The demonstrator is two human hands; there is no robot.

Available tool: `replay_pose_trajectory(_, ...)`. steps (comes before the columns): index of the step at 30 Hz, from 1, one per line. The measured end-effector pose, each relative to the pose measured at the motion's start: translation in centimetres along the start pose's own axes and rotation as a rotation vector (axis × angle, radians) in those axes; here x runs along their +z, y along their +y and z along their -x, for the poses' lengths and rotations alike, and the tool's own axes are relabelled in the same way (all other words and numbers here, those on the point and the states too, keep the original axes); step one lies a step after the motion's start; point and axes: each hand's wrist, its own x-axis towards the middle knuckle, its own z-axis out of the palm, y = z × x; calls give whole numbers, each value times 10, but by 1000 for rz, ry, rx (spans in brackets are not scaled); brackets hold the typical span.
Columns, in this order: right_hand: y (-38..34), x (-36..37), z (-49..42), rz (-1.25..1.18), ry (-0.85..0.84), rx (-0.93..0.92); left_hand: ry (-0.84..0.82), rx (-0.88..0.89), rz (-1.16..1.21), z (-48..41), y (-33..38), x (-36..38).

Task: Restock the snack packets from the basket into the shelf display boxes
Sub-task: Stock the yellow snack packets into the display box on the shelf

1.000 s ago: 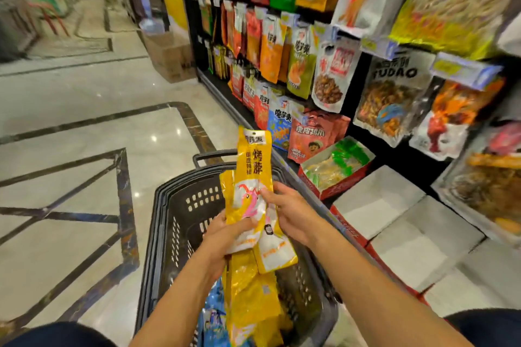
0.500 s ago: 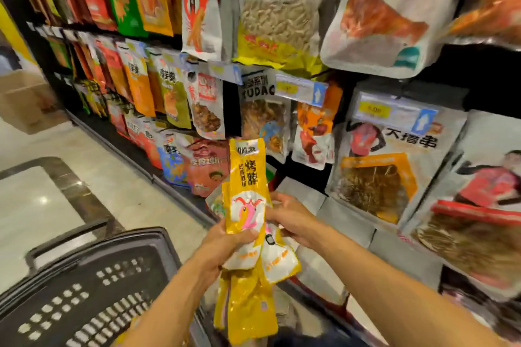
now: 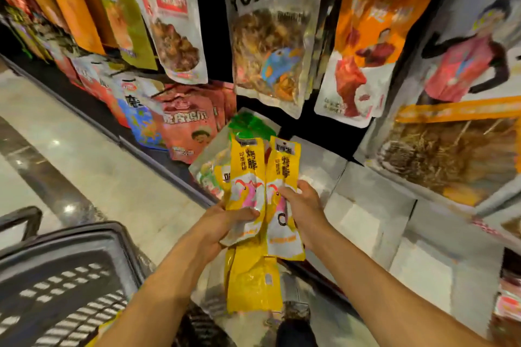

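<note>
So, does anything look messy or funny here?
Nothing looks spilled or torn. The only untidy bit is the bunch of yellow packets. The left hand and right hand hold two pointing up and fanned apart, while others dangle below the hands. The hanging bags are too blurred to judge.

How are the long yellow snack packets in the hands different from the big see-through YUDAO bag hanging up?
The long yellow snack packets are narrow and solid-coloured; the big see-through YUDAO bag is wide and shows brown food. The packets are gripped by the left hand and right hand; the bag hangs untouched. The packets carry a pink picture; the bag a blue fish. Both have printed writing.
</note>
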Motion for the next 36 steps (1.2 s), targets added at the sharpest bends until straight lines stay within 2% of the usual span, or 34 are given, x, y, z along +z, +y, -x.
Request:
replay_pose_trajectory(5,18,8,-15,-45,13,120,28,9,-70,-12,-4,-12)
replay_pose_trajectory(9,26,-5,-32,-18,151,163,67,-38,-16,-15,-9,-17)
replay_pose_trajectory(13,53,-12,-69,157,261,259,175,-10,-25,-22,-1,-25)
replay_pose_trajectory(17,83,-2,-109,300,315,324,156,1,4,-25,0,-19)
replay_pose_trajectory(22,128,6,-148,463,241,293,99,-10,5,-25,-4,-14)
replay_pose_trajectory(27,141,9,-155,496,342,320,89,-45,-44,-28,-6,-17)
replay_pose_trajectory(28,132,14,-151,479,387,291,101,-45,-57,-30,-3,-19)
replay_pose_trajectory(30,108,27,-137,430,434,117,104,-44,-85,-35,2,-22)
replay_pose_trajectory(32,79,37,-112,308,285,-49,99,-39,-114,-37,6,-22)
replay_pose_trajectory(34,50,47,-87,87,26,-17,103,-31,-143,-40,7,-22)
replay_pose_trajectory(36,36,54,-72,86,-161,6,112,-23,-151,-41,7,-19)
